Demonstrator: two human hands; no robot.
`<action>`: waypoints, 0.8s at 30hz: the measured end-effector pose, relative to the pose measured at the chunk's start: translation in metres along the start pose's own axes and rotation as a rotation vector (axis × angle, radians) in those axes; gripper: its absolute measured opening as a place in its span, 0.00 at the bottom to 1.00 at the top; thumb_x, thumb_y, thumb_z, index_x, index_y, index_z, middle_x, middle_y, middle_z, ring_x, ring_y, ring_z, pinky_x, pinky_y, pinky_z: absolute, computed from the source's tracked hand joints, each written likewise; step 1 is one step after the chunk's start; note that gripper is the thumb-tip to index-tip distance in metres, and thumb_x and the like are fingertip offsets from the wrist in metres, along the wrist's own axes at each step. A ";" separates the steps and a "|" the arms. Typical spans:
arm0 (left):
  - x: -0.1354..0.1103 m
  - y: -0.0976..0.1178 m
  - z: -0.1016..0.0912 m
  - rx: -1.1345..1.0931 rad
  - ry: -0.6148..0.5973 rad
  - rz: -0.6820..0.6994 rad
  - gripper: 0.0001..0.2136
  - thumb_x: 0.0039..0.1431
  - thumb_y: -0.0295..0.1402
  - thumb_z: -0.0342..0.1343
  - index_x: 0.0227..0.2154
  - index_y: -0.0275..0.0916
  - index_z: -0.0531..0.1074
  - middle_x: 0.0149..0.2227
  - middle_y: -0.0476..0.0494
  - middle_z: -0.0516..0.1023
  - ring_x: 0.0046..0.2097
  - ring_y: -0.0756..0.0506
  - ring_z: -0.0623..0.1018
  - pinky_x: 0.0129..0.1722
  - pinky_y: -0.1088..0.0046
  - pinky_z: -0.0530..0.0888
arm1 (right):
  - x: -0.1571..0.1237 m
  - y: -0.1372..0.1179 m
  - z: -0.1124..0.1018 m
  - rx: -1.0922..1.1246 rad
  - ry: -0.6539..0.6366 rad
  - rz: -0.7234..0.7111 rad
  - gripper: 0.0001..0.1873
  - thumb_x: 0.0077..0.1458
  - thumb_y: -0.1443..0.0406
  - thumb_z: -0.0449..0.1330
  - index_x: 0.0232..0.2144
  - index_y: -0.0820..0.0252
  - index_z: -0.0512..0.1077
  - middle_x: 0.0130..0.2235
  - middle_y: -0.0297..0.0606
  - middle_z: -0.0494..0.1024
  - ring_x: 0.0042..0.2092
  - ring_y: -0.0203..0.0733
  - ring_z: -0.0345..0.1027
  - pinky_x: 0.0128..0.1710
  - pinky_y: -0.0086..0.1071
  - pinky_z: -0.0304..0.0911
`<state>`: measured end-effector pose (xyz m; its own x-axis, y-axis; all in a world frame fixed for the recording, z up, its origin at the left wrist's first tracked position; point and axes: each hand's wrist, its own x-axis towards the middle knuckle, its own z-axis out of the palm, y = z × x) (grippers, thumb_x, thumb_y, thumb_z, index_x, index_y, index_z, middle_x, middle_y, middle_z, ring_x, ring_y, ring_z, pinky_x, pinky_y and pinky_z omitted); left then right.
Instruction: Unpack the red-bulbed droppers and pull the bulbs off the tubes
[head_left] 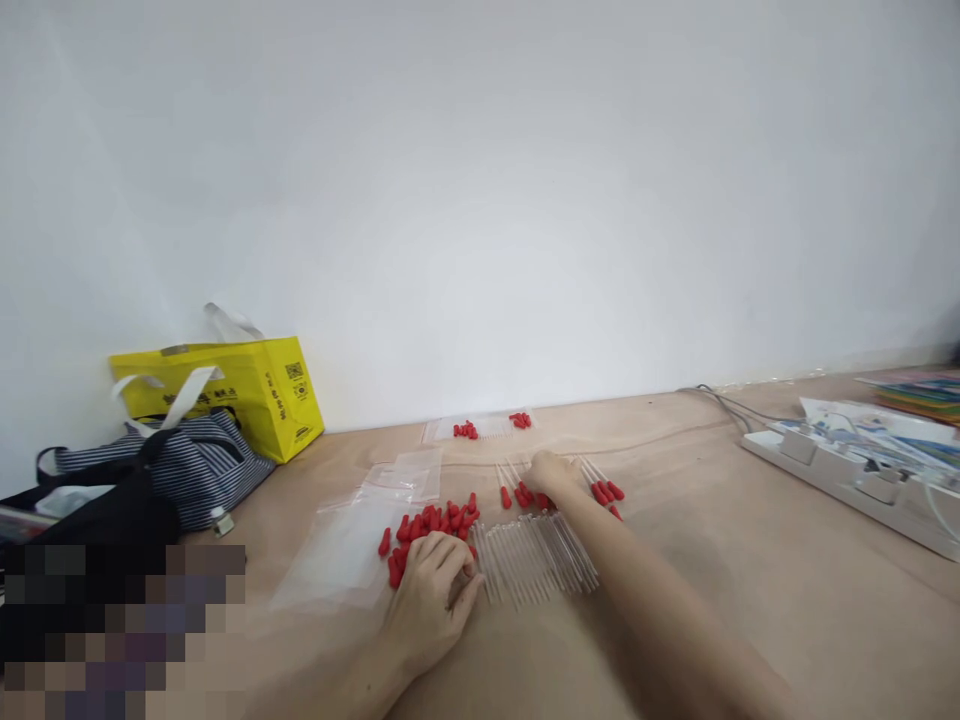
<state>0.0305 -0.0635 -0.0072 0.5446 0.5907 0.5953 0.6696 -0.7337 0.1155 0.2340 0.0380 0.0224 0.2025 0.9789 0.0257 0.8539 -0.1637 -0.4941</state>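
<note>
My left hand (429, 598) rests at the near edge of a loose pile of red rubber bulbs (431, 518). Its fingers are curled and their tips are partly hidden, so what they hold is unclear. To its right lies a row of clear thin glass tubes (529, 562). Beyond the tubes, my right hand (553, 475) is closed over a glass dropper whose red bulb (543, 500) shows below the fingers. Assembled droppers lie on either side of it, with red bulbs (604, 491) towards me. The right forearm passes over the right end of the tube row.
Clear plastic zip bags (341, 545) lie left of the bulbs. Another bag (491, 428) with red-bulbed droppers lies near the wall. A yellow bag (289, 400) and a striped bag (225, 465) stand left. A white power strip (832, 488) with cables sits right.
</note>
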 end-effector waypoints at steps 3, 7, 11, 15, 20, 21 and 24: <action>-0.001 0.000 0.000 -0.002 -0.017 0.004 0.04 0.53 0.28 0.49 0.24 0.38 0.62 0.27 0.49 0.70 0.33 0.47 0.68 0.34 0.69 0.61 | -0.002 0.005 -0.010 0.164 -0.004 -0.001 0.13 0.48 0.65 0.53 0.15 0.63 0.66 0.13 0.40 0.69 0.25 0.44 0.69 0.30 0.35 0.59; 0.000 0.004 0.000 -0.012 -0.007 0.034 0.04 0.54 0.28 0.48 0.25 0.38 0.64 0.28 0.48 0.71 0.34 0.47 0.68 0.35 0.69 0.62 | -0.026 0.021 -0.019 0.407 0.024 -0.093 0.12 0.54 0.63 0.44 0.24 0.61 0.61 0.16 0.33 0.68 0.19 0.35 0.65 0.22 0.28 0.58; 0.003 0.012 0.003 -0.020 0.021 0.078 0.03 0.54 0.29 0.49 0.31 0.39 0.67 0.31 0.47 0.73 0.36 0.46 0.69 0.37 0.68 0.62 | -0.071 0.042 -0.014 0.805 0.010 -0.299 0.09 0.52 0.59 0.50 0.28 0.57 0.54 0.22 0.26 0.67 0.22 0.32 0.66 0.25 0.26 0.60; 0.008 0.026 0.012 -0.017 0.050 0.120 0.15 0.55 0.34 0.51 0.46 0.39 0.64 0.38 0.44 0.73 0.42 0.44 0.68 0.42 0.66 0.61 | -0.109 0.048 0.005 1.250 -0.144 -0.414 0.19 0.43 0.55 0.60 0.26 0.56 0.53 0.27 0.30 0.71 0.26 0.34 0.68 0.27 0.29 0.62; 0.010 0.035 0.019 -0.042 0.105 0.095 0.10 0.59 0.32 0.44 0.38 0.39 0.69 0.28 0.47 0.75 0.32 0.47 0.70 0.35 0.68 0.61 | -0.117 0.049 0.019 1.358 -0.348 -0.394 0.18 0.41 0.53 0.61 0.26 0.58 0.59 0.27 0.32 0.73 0.28 0.35 0.69 0.30 0.31 0.62; 0.009 0.035 0.019 -0.038 0.115 0.080 0.09 0.60 0.31 0.43 0.36 0.39 0.69 0.26 0.48 0.74 0.31 0.47 0.69 0.35 0.68 0.61 | -0.114 0.052 0.018 1.318 -0.330 -0.394 0.18 0.41 0.53 0.61 0.26 0.58 0.60 0.25 0.32 0.72 0.28 0.35 0.68 0.30 0.31 0.62; 0.009 0.031 0.014 -0.018 0.126 0.045 0.09 0.59 0.30 0.45 0.33 0.40 0.70 0.26 0.49 0.75 0.31 0.47 0.69 0.35 0.68 0.59 | -0.108 0.063 0.009 1.061 -0.137 -0.448 0.16 0.42 0.53 0.60 0.24 0.60 0.66 0.23 0.33 0.72 0.27 0.35 0.67 0.28 0.30 0.59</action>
<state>0.0630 -0.0762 -0.0101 0.5053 0.5111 0.6953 0.6359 -0.7652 0.1004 0.2616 -0.0768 -0.0187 -0.1252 0.9388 0.3208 -0.0079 0.3224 -0.9466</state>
